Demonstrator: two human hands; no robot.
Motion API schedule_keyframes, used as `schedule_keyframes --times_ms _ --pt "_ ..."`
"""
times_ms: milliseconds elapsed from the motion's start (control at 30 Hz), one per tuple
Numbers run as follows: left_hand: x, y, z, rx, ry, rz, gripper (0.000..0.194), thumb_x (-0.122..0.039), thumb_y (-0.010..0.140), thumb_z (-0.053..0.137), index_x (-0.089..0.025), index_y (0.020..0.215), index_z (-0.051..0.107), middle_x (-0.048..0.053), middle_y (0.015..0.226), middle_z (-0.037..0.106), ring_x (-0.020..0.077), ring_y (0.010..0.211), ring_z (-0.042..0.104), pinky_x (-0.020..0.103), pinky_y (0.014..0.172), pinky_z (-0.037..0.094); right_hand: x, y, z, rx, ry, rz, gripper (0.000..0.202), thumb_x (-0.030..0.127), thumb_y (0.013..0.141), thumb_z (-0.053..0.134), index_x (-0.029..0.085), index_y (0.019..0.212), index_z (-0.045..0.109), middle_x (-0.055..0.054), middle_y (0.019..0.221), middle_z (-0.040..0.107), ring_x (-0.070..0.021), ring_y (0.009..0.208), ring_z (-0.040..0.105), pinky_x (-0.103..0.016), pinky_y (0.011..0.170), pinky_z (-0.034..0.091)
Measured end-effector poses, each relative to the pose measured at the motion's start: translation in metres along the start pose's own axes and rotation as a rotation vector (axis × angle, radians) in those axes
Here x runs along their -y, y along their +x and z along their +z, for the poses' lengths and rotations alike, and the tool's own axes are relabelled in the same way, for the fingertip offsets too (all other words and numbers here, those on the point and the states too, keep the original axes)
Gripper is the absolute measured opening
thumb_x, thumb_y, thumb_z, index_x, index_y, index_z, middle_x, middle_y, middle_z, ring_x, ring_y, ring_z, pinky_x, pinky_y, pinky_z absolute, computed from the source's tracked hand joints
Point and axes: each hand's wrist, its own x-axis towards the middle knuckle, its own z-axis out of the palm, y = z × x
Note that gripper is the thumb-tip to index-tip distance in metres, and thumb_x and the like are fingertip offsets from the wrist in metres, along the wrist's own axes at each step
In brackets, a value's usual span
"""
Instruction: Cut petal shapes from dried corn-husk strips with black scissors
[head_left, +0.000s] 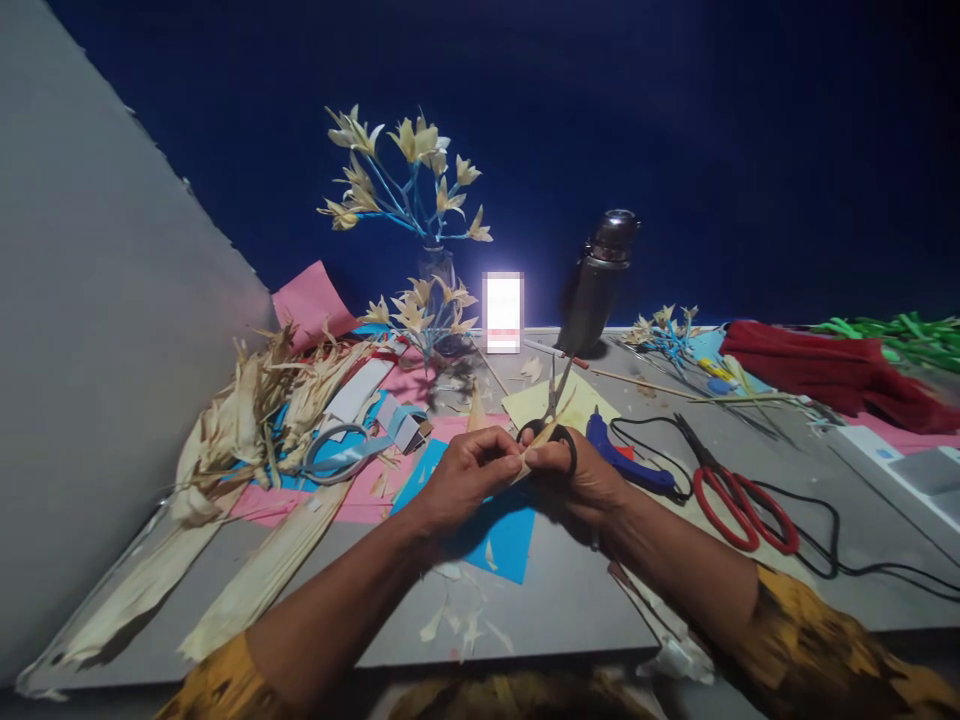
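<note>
My left hand (476, 467) and my right hand (571, 480) meet over a blue sheet of paper (510, 550) near the middle of the table. Between the fingertips of both hands is a narrow strip of dry corn husk (553, 428). Black-handled scissors (553, 393) hang on my right hand's fingers, with the blades pointing up and away and slightly apart. My left fingers are pinched together on the strip's lower end. Small husk scraps (472, 625) lie in front of my hands. A yellow paper (592, 393) lies just behind them.
Dried husks (232, 430) and grey-handled scissors (337, 453) lie left. Husk flowers (420, 140) stand in a bottle behind, near a tilted-looking dark flask (596, 285). To the right are a blue glue gun (626, 460) with its cord, red-handled scissors (739, 495) and a dark red cloth (825, 370).
</note>
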Motion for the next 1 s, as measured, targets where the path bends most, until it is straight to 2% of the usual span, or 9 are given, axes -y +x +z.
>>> schedule_keyframes --times_ms 100,233,400,500,633,767,900,1000 --pt "-0.001 0.001 -0.007 0.083 -0.007 0.019 0.03 -0.04 0.077 0.076 -0.014 0.072 0.062 0.001 0.069 0.054 0.0093 0.061 0.042 0.024 0.056 0.03 0.004 -0.001 0.001 0.011 0.11 0.05 0.026 0.015 0.056 0.081 0.015 0.077 0.066 0.002 0.064 0.06 -0.0087 0.053 0.049 -0.019 0.051 0.038" --pt "-0.001 0.002 -0.015 0.154 -0.065 -0.01 0.029 -0.038 0.077 0.076 -0.014 0.073 0.06 -0.003 0.065 0.048 0.0067 0.055 0.037 0.023 0.052 0.025 0.014 -0.002 -0.001 0.017 0.143 0.052 0.028 0.016 0.053 0.083 0.015 0.076 0.066 0.002 0.065 0.06 -0.0067 0.052 0.046 -0.017 0.048 0.036" --pt "-0.002 0.002 -0.018 0.067 -0.064 -0.054 0.032 -0.039 0.076 0.077 -0.015 0.072 0.056 -0.004 0.06 0.046 0.0065 0.052 0.034 0.023 0.05 0.021 0.016 -0.002 -0.003 -0.026 -0.087 -0.062 0.036 0.032 0.06 0.086 0.015 0.087 0.069 -0.001 0.07 0.063 -0.0112 0.057 0.051 -0.022 0.051 0.038" --pt "-0.002 0.003 -0.016 0.049 -0.022 -0.031 0.031 -0.039 0.075 0.077 -0.014 0.071 0.057 -0.003 0.063 0.048 0.0083 0.057 0.039 0.023 0.054 0.026 0.012 -0.002 0.001 -0.067 -0.182 -0.074 0.033 0.027 0.059 0.088 0.015 0.082 0.068 0.003 0.06 0.056 -0.0094 0.052 0.045 -0.021 0.049 0.032" --pt "-0.004 0.004 -0.015 0.094 -0.003 -0.007 0.032 -0.04 0.076 0.076 -0.014 0.071 0.059 -0.002 0.067 0.048 0.0096 0.062 0.04 0.024 0.058 0.029 0.011 -0.003 0.004 -0.014 -0.061 0.001 0.03 0.023 0.056 0.087 0.014 0.075 0.066 0.004 0.057 0.052 -0.0078 0.05 0.04 -0.021 0.047 0.028" --pt "-0.007 0.003 -0.018 0.076 -0.011 -0.013 0.033 -0.042 0.074 0.077 -0.015 0.071 0.059 -0.002 0.065 0.048 0.0097 0.06 0.04 0.024 0.057 0.029 0.021 -0.001 0.0 -0.021 0.075 0.068 0.029 0.019 0.054 0.087 0.015 0.074 0.067 0.004 0.058 0.054 -0.0066 0.049 0.037 -0.02 0.045 0.027" --pt "-0.006 0.002 -0.02 0.021 -0.044 -0.042 0.032 -0.042 0.074 0.077 -0.016 0.074 0.057 -0.003 0.061 0.046 0.0086 0.055 0.037 0.023 0.052 0.025 0.024 -0.001 -0.001 -0.054 0.094 0.001 0.034 0.022 0.057 0.088 0.016 0.083 0.068 0.003 0.065 0.059 -0.0089 0.053 0.047 -0.021 0.049 0.035" --pt "-0.004 0.003 -0.018 0.027 0.021 -0.016 0.03 -0.038 0.076 0.076 -0.015 0.071 0.057 -0.002 0.063 0.048 0.0089 0.058 0.039 0.023 0.055 0.028 0.016 -0.001 0.0 -0.048 -0.007 -0.021 0.039 0.027 0.057 0.089 0.016 0.087 0.067 0.001 0.068 0.062 -0.0104 0.055 0.051 -0.022 0.051 0.038"
